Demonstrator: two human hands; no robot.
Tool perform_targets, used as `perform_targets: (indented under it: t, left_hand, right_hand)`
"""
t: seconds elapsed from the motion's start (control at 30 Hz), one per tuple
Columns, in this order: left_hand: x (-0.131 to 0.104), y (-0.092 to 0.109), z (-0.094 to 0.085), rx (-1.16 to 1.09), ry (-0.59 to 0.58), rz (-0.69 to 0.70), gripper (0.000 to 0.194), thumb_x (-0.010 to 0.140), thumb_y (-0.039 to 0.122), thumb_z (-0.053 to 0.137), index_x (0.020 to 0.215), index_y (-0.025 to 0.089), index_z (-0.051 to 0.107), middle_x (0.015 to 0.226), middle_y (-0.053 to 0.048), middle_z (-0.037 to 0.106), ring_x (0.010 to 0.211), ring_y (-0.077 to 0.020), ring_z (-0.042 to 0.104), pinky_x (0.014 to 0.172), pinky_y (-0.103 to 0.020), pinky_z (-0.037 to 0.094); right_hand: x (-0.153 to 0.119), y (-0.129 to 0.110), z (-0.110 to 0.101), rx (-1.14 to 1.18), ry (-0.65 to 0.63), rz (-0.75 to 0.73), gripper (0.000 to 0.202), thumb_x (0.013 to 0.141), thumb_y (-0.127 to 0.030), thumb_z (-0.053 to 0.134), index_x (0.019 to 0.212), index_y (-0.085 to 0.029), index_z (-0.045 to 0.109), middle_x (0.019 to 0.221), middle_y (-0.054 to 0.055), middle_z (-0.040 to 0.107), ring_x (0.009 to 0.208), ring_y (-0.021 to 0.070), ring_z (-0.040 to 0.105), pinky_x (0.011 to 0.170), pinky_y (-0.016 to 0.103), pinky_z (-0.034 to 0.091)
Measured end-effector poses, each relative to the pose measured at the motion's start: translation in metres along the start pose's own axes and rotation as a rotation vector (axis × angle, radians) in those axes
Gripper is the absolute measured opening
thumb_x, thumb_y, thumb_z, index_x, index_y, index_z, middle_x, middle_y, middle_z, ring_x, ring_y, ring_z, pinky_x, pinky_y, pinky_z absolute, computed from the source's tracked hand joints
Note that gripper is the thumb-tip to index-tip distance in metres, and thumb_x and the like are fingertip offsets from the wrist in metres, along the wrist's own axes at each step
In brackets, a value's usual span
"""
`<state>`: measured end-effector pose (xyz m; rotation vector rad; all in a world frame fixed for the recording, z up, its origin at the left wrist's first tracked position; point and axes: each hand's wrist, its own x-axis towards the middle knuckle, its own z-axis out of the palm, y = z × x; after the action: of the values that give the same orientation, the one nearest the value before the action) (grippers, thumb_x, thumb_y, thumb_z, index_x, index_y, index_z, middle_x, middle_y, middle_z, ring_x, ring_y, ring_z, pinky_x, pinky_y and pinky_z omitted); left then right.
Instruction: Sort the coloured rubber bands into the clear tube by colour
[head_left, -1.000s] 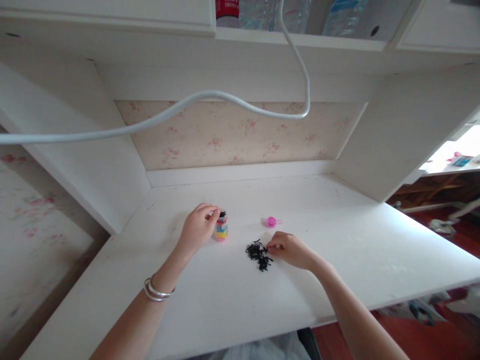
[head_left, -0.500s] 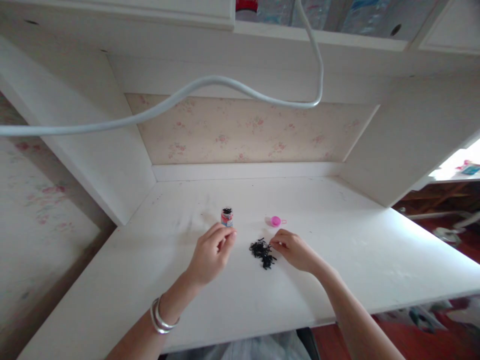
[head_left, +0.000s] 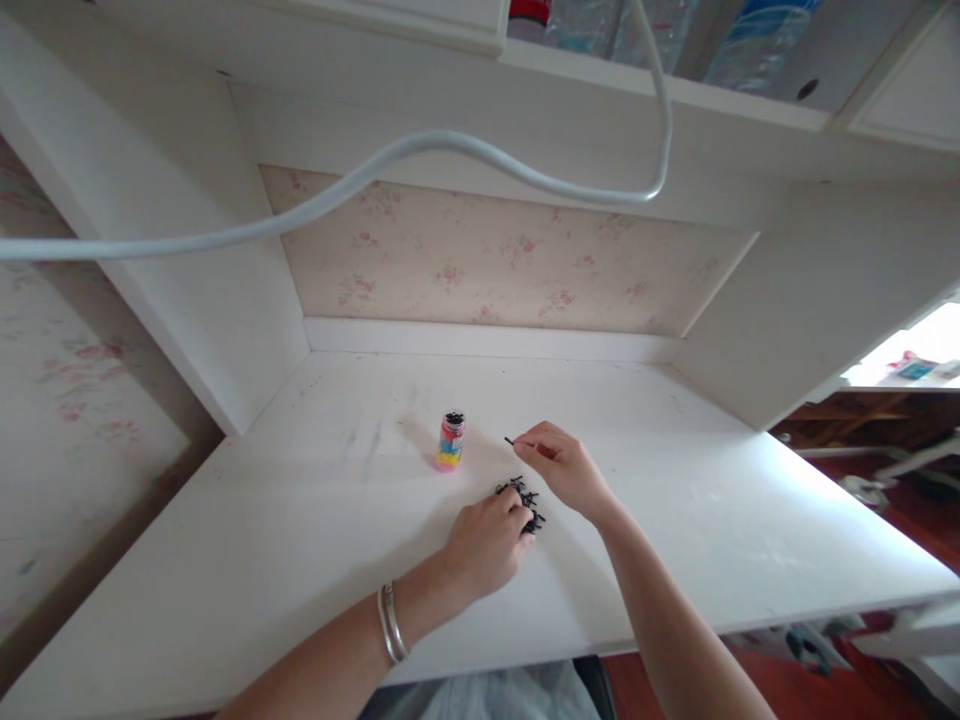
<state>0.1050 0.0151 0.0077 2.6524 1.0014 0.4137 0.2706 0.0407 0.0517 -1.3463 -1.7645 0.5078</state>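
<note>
My right hand (head_left: 559,462) is closed in a pinch, with a short black hair tie (head_left: 509,441) sticking out from its fingertips above the table. My left hand (head_left: 487,540) has its fingers curled down into a pile of small black hair ties (head_left: 517,487) and covers part of it. What exactly sits between the left fingertips is partly hidden. Left of the right hand, a small clear jar (head_left: 451,445) with a red, blue and yellow pattern stands upright and lidless, black hair ties filling it to the mouth.
A white table (head_left: 337,540) carries all of this, with side panels and a flowered back wall (head_left: 465,265) around it. Overhead, a pale cable (head_left: 450,143) crosses the view below a shelf holding plastic bottles (head_left: 757,45).
My left hand has moved from in front of the jar, right and down onto the pile. My right hand has lifted off the pile with a hair tie, now covering the pink lid.
</note>
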Motion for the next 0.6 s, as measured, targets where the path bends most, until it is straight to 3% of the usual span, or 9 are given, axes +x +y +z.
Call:
perform_targets:
  t: [0.2, 0.37, 0.6]
  left_hand:
    - [-0.001, -0.001, 0.005, -0.015, -0.009, -0.024, 0.021, 0.09, 0.024, 0.044, 0.101, 0.024, 0.062, 0.096, -0.005, 0.063, 0.084, -0.0196, 0.062, 0.068, -0.029, 0.049]
    - [-0.005, -0.006, 0.003, -0.045, -0.009, -0.043, 0.025, 0.091, 0.022, 0.041, 0.104, 0.024, 0.062, 0.095, -0.006, 0.064, 0.083, -0.019, 0.062, 0.07, -0.028, 0.048]
    - [-0.008, -0.01, -0.002, -0.091, 0.017, -0.053, 0.026, 0.091, 0.023, 0.041, 0.1, 0.024, 0.065, 0.093, -0.005, 0.065, 0.083, -0.0182, 0.063, 0.07, -0.027, 0.047]
  right_hand:
    - [0.033, -0.034, 0.018, -0.084, 0.004, -0.147, 0.023, 0.09, -0.036, 0.054, 0.087, -0.021, 0.072, 0.088, 0.004, 0.063, 0.059, 0.0099, 0.05, 0.058, 0.025, 0.043]
    - [0.056, -0.047, 0.031, -0.233, -0.052, -0.305, 0.021, 0.092, -0.029, 0.052, 0.091, -0.023, 0.072, 0.092, 0.004, 0.063, 0.069, 0.0114, 0.055, 0.065, 0.024, 0.042]
    - [0.068, -0.054, 0.033, -0.386, -0.146, -0.298, 0.018, 0.087, -0.019, 0.055, 0.083, -0.022, 0.073, 0.09, 0.002, 0.062, 0.069, 0.0109, 0.055, 0.065, 0.023, 0.039]
